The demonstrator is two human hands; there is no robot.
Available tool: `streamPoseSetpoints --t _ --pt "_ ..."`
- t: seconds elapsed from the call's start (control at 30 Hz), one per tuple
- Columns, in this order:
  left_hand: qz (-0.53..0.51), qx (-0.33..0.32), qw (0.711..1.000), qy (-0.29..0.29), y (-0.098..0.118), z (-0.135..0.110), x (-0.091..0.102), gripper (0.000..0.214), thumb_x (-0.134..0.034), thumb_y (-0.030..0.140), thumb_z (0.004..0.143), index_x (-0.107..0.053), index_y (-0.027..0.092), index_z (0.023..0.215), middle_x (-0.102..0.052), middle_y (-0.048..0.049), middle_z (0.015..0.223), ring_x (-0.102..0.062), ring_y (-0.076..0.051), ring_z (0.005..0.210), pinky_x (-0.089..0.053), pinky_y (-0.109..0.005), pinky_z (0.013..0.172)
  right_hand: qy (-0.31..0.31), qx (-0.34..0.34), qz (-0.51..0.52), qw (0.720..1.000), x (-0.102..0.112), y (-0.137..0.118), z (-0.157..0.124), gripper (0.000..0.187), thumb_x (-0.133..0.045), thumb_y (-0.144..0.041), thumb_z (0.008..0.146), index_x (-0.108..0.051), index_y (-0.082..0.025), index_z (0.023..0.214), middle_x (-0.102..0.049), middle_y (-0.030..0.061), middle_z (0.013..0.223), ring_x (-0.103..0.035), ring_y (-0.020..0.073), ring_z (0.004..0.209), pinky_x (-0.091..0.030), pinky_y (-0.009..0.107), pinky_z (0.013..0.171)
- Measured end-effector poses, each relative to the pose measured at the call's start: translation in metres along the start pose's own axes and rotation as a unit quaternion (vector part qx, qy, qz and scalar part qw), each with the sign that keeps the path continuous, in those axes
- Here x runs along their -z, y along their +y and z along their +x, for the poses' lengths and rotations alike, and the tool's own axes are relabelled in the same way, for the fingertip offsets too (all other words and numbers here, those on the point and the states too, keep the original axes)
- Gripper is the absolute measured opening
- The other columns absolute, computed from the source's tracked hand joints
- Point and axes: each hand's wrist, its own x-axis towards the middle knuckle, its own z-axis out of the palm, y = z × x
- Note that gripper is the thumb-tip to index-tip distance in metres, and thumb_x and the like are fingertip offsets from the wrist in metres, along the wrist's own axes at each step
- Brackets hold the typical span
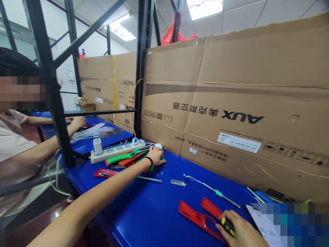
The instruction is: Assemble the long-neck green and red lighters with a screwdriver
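Right hand is gripping a black-and-yellow handle, fingers clamped around it; the far end isn't showing clearly. Near red shell is lying just left of those fingers, long axis running from far left to near right, its ring end pointing toward the hand. Second red shell is lying just behind, roughly parallel, partly covered. Right hand is being the nearer one to both.

Left hand is hovering well apart, arm stretching across the tabletop, at the right end of a red-and-green heap; fingers are curling downward, can't tell if they're clamped on anything. White round piece is sitting just behind them.

Clear tube and thin wired rod are lying between the hands. Containers: tube contents, can't tell; red bag is showing above the cardboard, contents hidden. Power strip is carrying a white charger.
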Motion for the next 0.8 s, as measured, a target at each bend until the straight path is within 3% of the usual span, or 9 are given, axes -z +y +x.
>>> streamPoseSetpoints --t 0.17,0.3,0.4,0.5,0.6,0.8 --pt "0.004 -0.034 0.999 -0.001 0.005 -0.001 -0.008 0.029 -0.053 0.03 0.092 -0.053 0.015 0.116 -0.055 -0.0091 0.117 -0.058 -0.021 0.099 -0.05 -0.041 0.084 -0.025 -0.008 -0.019 0.999 0.004 -0.02 -0.003 0.01 -0.053 -0.016 0.077 -0.057 -0.025 0.074 -0.067 -0.001 0.081 -0.067 0.0175 0.067 -0.039 0.022 0.051" --pt "-0.016 -0.074 0.997 0.003 0.016 0.003 -0.007 0.023 -0.064 0.037 0.083 -0.064 0.016 0.093 -0.058 -0.0098 0.108 -0.05 -0.027 0.107 -0.037 -0.049 0.094 -0.042 0.015 -0.029 0.999 0.007 -0.037 -0.005 0.011 -0.053 -0.015 0.079 -0.058 -0.024 0.075 -0.066 -0.0002 0.082 -0.066 0.0168 0.064 -0.036 0.022 0.051" --pt "-0.039 -0.094 0.995 0.016 0.041 0.014 -0.01 0.021 -0.063 0.038 0.083 -0.065 0.018 0.091 -0.057 -0.0096 0.109 -0.048 -0.028 0.109 -0.035 -0.049 0.096 -0.047 0.043 0.002 0.998 0.01 -0.049 -0.006 0.01 -0.056 -0.016 0.079 -0.058 -0.025 0.076 -0.065 -0.0015 0.082 -0.065 0.0155 0.066 -0.036 0.021 0.053" --pt "-0.057 -0.108 0.992 0.017 0.074 0.029 -0.015 0.028 -0.054 0.034 0.091 -0.057 0.015 0.111 -0.055 -0.009 0.117 -0.054 -0.023 0.105 -0.045 -0.045 0.09 -0.069 0.067 0.033 0.995 0.015 -0.059 -0.006 0.009 -0.058 -0.02 0.081 -0.057 -0.025 0.073 -0.065 -0.003 0.081 -0.065 0.0148 0.067 -0.037 0.021 0.055" --pt "-0.08 -0.136 0.987 0.003 0.1 0.04 -0.018 0.029 -0.052 0.03 0.092 -0.053 0.015 0.117 -0.055 -0.0093 0.118 -0.058 -0.021 0.099 -0.05 -0.041 0.084 -0.091 0.086 0.046 0.991 0.021 -0.065 -0.006 0.013 -0.056 -0.026 0.085 -0.058 -0.024 0.072 -0.064 -0.0029 0.078 -0.065 0.0147 0.068 -0.037 0.02 0.057" --pt "-0.138 -0.194 0.971 -0.019 0.133 0.037 -0.016 0.017 -0.053 0.028 0.09 -0.064 0.02 0.1 -0.058 -0.0084 0.112 -0.051 -0.025 0.108 -0.041 -0.044 0.092 -0.087 0.093 0.043 0.991 0.023 -0.061 -0.005 0.013 -0.052 -0.023 0.086 -0.059 -0.025 0.075 -0.067 -0.0026 0.077 -0.065 0.0163 0.069 -0.036 0.021 0.057"
